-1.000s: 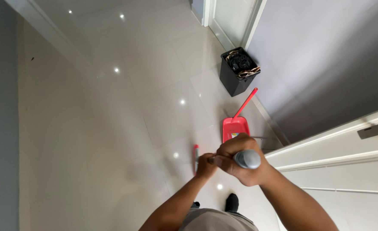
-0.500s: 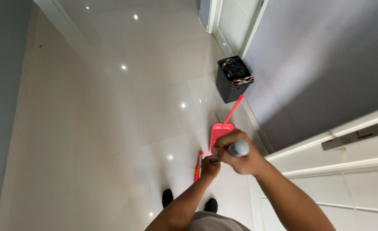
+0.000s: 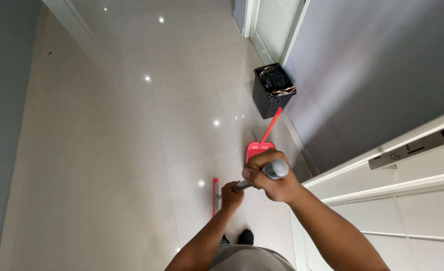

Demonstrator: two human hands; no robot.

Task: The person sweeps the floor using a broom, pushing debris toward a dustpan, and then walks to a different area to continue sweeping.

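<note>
Both my hands grip a grey broom handle (image 3: pixel 276 169). My right hand (image 3: pixel 269 176) wraps the top end, with its rounded cap showing above the fingers. My left hand (image 3: pixel 231 195) holds the handle lower down. The broom's red head (image 3: pixel 215 195) rests on the glossy pale tiled floor (image 3: pixel 146 130) just left of my left hand. A red dustpan (image 3: pixel 258 148) with a long red handle lies on the floor just beyond my right hand, its handle pointing toward a black bin.
A black square waste bin (image 3: pixel 272 90) with a dark bag stands against the grey wall (image 3: pixel 372 75) at the right. A white panelled door (image 3: pixel 408 200) is at the lower right, a doorway (image 3: pixel 262 20) at the top. My dark shoe (image 3: pixel 245 237) shows below.
My view has shifted, so the bin and dustpan sit higher and more to the left. My hands keep their hold on the handle and the broom head has moved slightly across the floor.
</note>
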